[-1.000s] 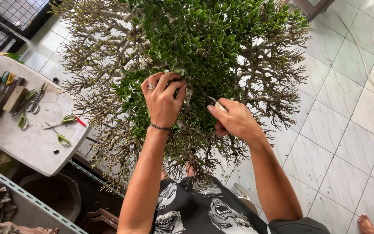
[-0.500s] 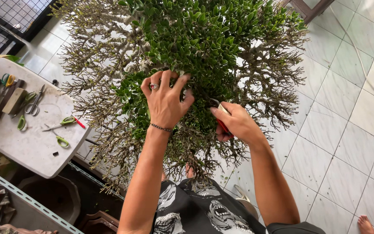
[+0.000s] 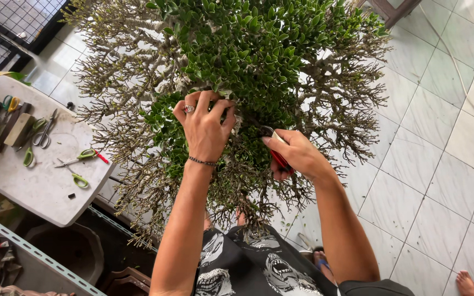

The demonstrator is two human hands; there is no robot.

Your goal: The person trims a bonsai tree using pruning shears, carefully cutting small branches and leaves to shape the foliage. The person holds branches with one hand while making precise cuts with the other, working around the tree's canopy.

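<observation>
The left hand (image 3: 207,129), wearing a ring and a beaded bracelet, has its fingers curled into the green leaves of a bonsai tree (image 3: 248,60), pinching foliage. At its 3 o'clock, the right hand (image 3: 297,156) is wrapped around red-handled pruning shears (image 3: 276,153), whose tip points into the twigs between both hands. The tree fills the upper middle of the view, with leafy growth at 12 o'clock and bare, twiggy branches all around. At 9 o'clock, a white table (image 3: 39,186) carries green-handled scissors (image 3: 78,161) and other tools. Pale floor tiles (image 3: 440,164) spread at 3 o'clock.
</observation>
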